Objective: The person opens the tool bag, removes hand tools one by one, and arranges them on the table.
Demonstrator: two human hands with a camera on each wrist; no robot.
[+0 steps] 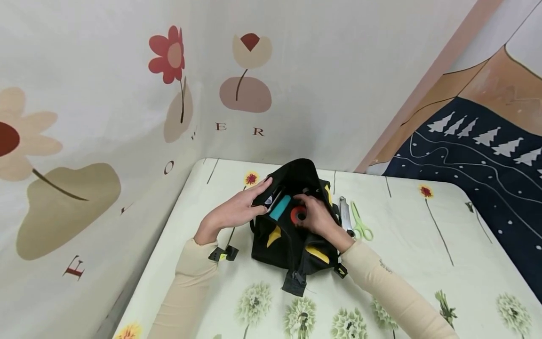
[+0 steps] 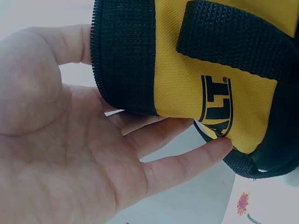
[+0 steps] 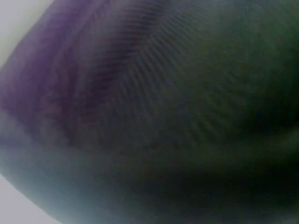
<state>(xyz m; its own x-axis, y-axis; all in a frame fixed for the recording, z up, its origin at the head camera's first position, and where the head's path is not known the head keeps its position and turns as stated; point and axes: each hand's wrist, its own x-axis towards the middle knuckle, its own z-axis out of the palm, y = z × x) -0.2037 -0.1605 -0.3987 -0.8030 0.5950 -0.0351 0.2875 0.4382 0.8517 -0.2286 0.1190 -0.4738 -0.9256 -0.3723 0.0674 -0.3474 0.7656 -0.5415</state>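
A black and yellow tool bag (image 1: 271,247) stands unzipped on the table, its mouth facing up. My left hand (image 1: 237,207) holds the bag's left rim, thumb over the zippered edge and fingers along the outer yellow side (image 2: 180,93). Inside the mouth, my right hand (image 1: 317,216) has its thumb and fingers around a red ring-shaped roll (image 1: 295,215) with a dark centre, like tape. A teal object (image 1: 280,208) lies beside the roll, within the bag. Dark, blurred fabric with a zipper (image 3: 140,60) fills the right wrist view.
To the right of the bag, a grey metal-looking tool (image 1: 345,216) and green-handled scissors (image 1: 360,223) lie on the flower-patterned tablecloth (image 1: 406,226). Printed cloth walls (image 1: 313,84) rise behind and to the left. A strap (image 1: 294,282) hangs from the bag's front.
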